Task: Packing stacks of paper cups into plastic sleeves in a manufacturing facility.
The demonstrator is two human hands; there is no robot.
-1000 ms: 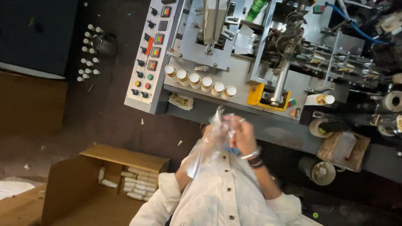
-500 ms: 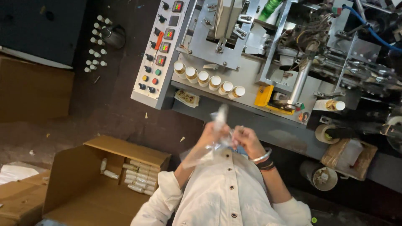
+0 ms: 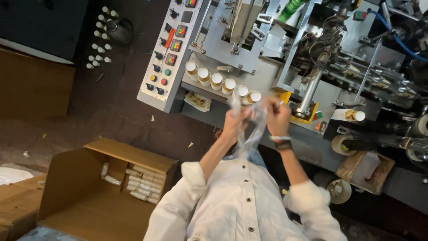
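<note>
At the bottom centre of the frame, the person's white buttoned jacket (image 3: 243, 205) fills the foreground, sleeves rolled to the elbows. Both forearms rise toward mid-frame. The left hand (image 3: 235, 121) is closed, fingers pinched on one edge of a clear plastic bag (image 3: 248, 129); the right hand (image 3: 277, 117), with bands at the wrist, is likewise closed on the opposite edge. The bag hangs limp and crumpled between the two hands, in the air, above the chest and in front of the machine's ledge. Whether anything is inside it cannot be told.

Judgement: the step in hand appears to be working the bag's mouth apart. The next move would call for a firm pinch on each separate layer of film and a steady pull apart, since thin film clings and slips.

At lower left, an open cardboard box (image 3: 96, 192) stands on the floor, holding rows of small pale tubes (image 3: 140, 183) stacked against its inner wall.

Beyond the hands, a row of white-capped tubes (image 3: 223, 82) stands upright on the grey machine (image 3: 267, 53), just beside a slanted control panel (image 3: 167, 58) with coloured buttons. At upper left, more small white-capped pieces (image 3: 99, 47) lie scattered on the dark floor.
</note>
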